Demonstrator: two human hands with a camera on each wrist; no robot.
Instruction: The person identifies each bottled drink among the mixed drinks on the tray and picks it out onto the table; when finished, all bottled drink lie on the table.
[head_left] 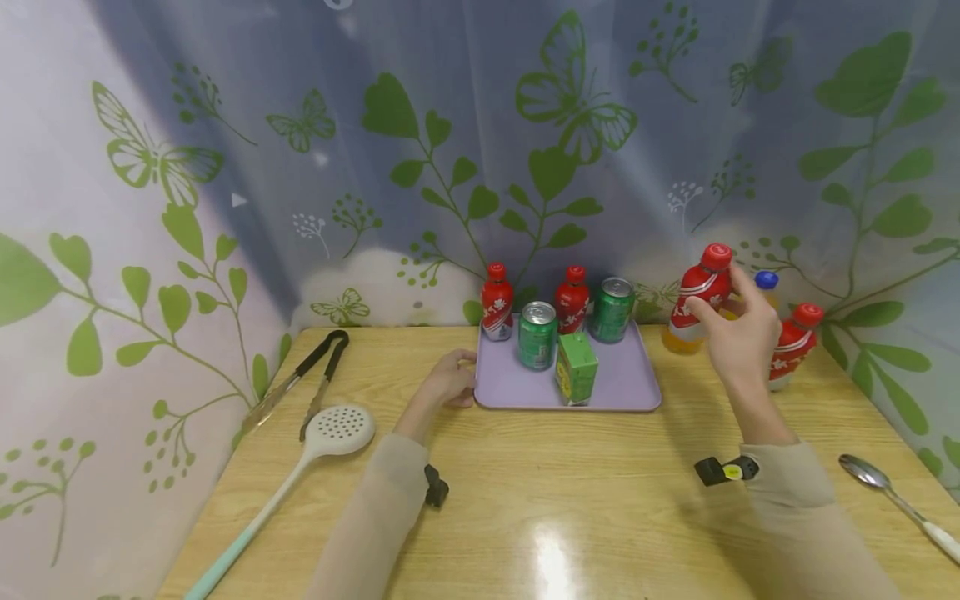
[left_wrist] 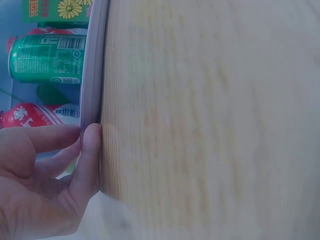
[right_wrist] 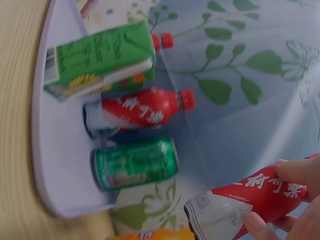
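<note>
My right hand (head_left: 750,337) grips a red-labelled cola bottle (head_left: 702,287) by its upper part, raised to the right of a lilac tray (head_left: 622,392). In the right wrist view that bottle (right_wrist: 240,205) leans, its pale base toward the tray. My left hand (head_left: 448,379) pinches the tray's left rim (left_wrist: 91,85) between thumb and fingers. On the tray stand two red bottles (head_left: 497,304) (head_left: 573,300), two green cans (head_left: 537,337) (head_left: 612,312) and a green drink carton (head_left: 576,371) at the front.
An orange drink bottle (head_left: 681,340), a blue-capped bottle (head_left: 766,282) and another red bottle (head_left: 792,346) stand right of the tray. Tongs (head_left: 300,375) and a slotted turner (head_left: 337,429) lie at left, a spoon (head_left: 892,492) at right. A patterned curtain (head_left: 465,125) hangs behind.
</note>
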